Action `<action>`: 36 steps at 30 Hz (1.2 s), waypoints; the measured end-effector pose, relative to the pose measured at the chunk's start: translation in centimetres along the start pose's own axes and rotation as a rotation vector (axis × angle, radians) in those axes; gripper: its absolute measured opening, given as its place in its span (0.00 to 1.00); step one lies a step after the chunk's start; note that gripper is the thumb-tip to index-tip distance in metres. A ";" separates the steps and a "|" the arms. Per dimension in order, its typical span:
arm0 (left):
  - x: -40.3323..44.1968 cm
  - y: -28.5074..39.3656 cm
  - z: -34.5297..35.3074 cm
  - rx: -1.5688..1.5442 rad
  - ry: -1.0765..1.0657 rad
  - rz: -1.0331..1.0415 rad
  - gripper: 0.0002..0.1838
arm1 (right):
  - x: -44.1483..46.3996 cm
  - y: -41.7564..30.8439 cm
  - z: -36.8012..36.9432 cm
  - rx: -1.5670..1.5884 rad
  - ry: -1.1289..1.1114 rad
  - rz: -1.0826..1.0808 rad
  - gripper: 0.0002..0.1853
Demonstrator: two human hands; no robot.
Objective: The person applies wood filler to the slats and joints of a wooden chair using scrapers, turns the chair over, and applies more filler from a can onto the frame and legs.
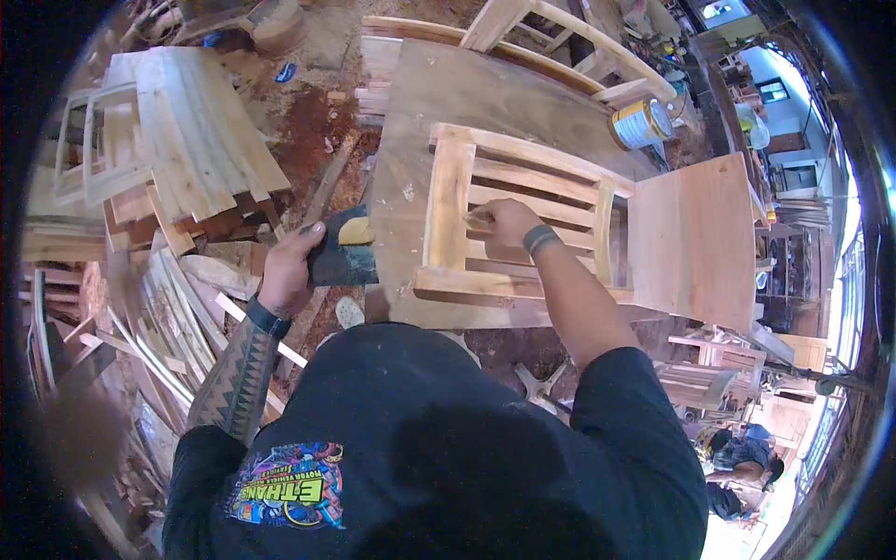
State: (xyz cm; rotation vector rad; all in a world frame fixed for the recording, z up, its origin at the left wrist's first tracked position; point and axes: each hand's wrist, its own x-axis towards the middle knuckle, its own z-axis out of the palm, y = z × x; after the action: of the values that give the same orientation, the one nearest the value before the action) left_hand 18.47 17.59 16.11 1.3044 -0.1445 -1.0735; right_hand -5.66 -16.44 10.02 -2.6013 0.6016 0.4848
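My left hand (287,273) grips a dark flat board (338,265) at its edge, left of the worktable. On the board lies a dab of yellowish putty-like paste (355,231). A pale wooden chair (452,191) lies on the table with its slatted back facing up. My right hand (511,222) is over the slats, close to the wide top rail, its fingers pinched together. Whatever they hold, if anything, is too small to name. The chair's broad flat panel (695,245) stands at the right.
The worktable (425,84) carries a metal can (640,124) at its far right. Another wooden frame (579,47) is behind it. Stacked planks (191,121) and scrap wood strips (168,299) crowd the left. A person (747,453) is at the lower right.
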 end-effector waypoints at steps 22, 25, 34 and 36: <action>0.7 -1.8 -1.4 -0.162 0.019 -0.078 0.17 | 3.2 -1.0 3.4 -0.144 0.413 -0.024 0.13; 0.5 -1.3 -0.6 -0.142 0.022 -0.090 0.17 | 1.2 -1.6 3.4 -0.115 0.280 -0.057 0.15; 1.0 -1.1 -0.9 -0.218 -0.027 -0.032 0.19 | 4.9 1.6 -1.4 -0.159 0.236 -0.140 0.22; 1.3 -1.6 -1.4 -0.175 -0.040 -0.054 0.19 | 5.5 1.3 0.0 -0.133 0.180 -0.027 0.19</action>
State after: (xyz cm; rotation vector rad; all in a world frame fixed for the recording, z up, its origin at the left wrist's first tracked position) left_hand 19.13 17.85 13.75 1.1351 -0.0440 -1.1327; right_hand -1.65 -19.27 7.28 -2.7970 0.6095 0.2929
